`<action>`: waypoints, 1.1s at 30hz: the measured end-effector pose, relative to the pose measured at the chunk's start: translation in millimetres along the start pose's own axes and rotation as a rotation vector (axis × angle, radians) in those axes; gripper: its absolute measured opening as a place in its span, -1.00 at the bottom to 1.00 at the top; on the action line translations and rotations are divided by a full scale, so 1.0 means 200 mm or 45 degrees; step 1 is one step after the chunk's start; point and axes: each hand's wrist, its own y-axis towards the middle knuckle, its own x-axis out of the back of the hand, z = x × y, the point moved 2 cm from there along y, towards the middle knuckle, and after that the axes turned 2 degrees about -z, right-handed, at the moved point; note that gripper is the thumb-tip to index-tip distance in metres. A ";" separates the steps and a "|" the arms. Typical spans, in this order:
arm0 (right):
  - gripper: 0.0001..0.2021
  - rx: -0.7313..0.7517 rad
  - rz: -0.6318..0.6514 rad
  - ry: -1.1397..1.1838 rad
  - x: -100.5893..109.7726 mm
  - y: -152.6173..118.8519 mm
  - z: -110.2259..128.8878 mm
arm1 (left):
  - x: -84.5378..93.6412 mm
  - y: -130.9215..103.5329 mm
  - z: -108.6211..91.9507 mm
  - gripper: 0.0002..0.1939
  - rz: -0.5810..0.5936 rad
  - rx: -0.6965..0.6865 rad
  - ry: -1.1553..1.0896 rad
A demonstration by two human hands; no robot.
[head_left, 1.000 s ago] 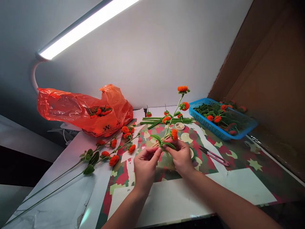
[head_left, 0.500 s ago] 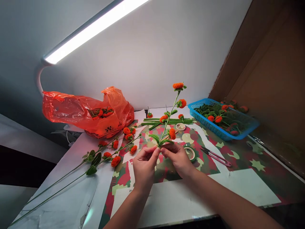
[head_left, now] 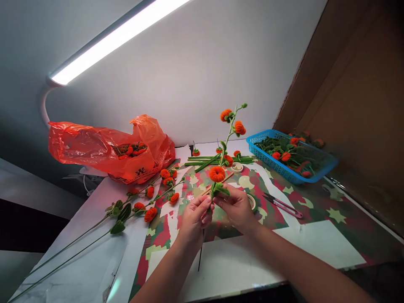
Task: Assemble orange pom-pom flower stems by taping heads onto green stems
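Since the earlier frame, the held flower stem (head_left: 217, 174) has turned, so its lowest orange bloom faces the camera, and a dark wire (head_left: 200, 256) now shows below the left hand (head_left: 193, 216). The flower stem is upright with a slight tilt, left of and nearer the person than the blue basket (head_left: 295, 176), and well apart from it. The left hand pinches its base between thumb and fingers; the fingertips of the right hand (head_left: 240, 210) are drawn together at the green leaves (head_left: 220, 190) just above, though their exact grip is hard to tell.

Behind the flower stem, a thin wooden stick (head_left: 205, 191) is partly covered by it. The right hand hides part of the green tape roll (head_left: 253, 203), which lies on the near left side of the blue basket; the white tape roll (head_left: 242, 168) is farther back, left of the basket. The scissors (head_left: 285, 207) lie in front of the basket, points away from the person. Green rods (head_left: 205, 161) lie farther left of the basket, crossed in view by the flower stem, with small loose blooms (head_left: 196, 152) near them. Farthest left of the basket are the finished-looking sprays (head_left: 117, 227) and, behind them, the open red bag (head_left: 142, 168) holding more blooms.
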 end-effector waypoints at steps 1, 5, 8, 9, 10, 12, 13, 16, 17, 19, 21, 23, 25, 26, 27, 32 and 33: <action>-0.89 0.014 -0.006 -0.007 0.00 0.00 0.00 | 0.00 0.00 0.00 -0.65 0.033 0.044 -0.041; -0.86 -0.124 0.063 0.144 0.01 0.00 -0.03 | 0.00 -0.02 0.00 -0.70 0.198 0.221 -0.185; -0.81 -0.250 0.268 0.255 0.00 -0.01 -0.05 | 0.00 -0.02 0.00 -0.69 0.284 0.316 -0.257; -0.79 -0.281 0.315 0.275 0.00 -0.02 -0.05 | 0.00 -0.02 0.00 -0.67 0.292 0.332 -0.263; -0.79 -0.301 0.323 0.289 0.00 -0.02 -0.05 | 0.01 -0.02 0.01 -0.66 0.289 0.338 -0.256; -0.81 -0.307 0.225 0.307 0.00 -0.02 -0.05 | 0.01 -0.01 0.01 -0.65 0.256 0.308 -0.201; -0.82 -0.301 0.145 0.313 0.00 -0.02 -0.05 | 0.01 0.00 0.02 -0.65 0.227 0.272 -0.158; -0.84 -0.276 -0.015 0.316 0.00 -0.01 -0.04 | 0.01 0.01 0.03 -0.63 0.108 0.106 -0.004; -0.85 -0.270 -0.023 0.306 0.00 -0.01 -0.04 | 0.01 0.01 0.03 -0.62 0.064 0.033 0.053; -0.86 -0.267 -0.006 0.274 0.00 0.00 -0.03 | 0.02 0.00 0.02 -0.63 -0.008 -0.117 0.187; -0.86 -0.265 0.015 0.222 0.00 0.00 -0.02 | 0.02 -0.01 0.01 -0.67 -0.049 -0.237 0.331; -0.86 -0.245 0.042 0.149 0.01 0.01 -0.01 | 0.02 -0.01 0.00 -0.71 -0.043 -0.283 0.413; -0.85 -0.197 0.085 0.074 0.01 0.01 0.01 | 0.02 -0.01 0.00 -0.73 0.005 -0.237 0.364; -0.84 -0.159 0.110 0.047 0.01 0.01 0.02 | 0.02 0.00 0.00 -0.71 0.040 -0.185 0.296; -0.82 -0.117 0.140 0.031 0.02 0.02 0.03 | 0.02 0.00 0.00 -0.69 0.078 -0.116 0.216; -0.76 -0.035 0.380 0.045 0.06 0.05 0.09 | 0.01 0.00 0.00 -0.59 0.292 0.248 -0.006; -0.76 -0.054 0.406 0.040 0.06 0.06 0.09 | 0.01 0.00 0.01 -0.58 0.324 0.290 -0.011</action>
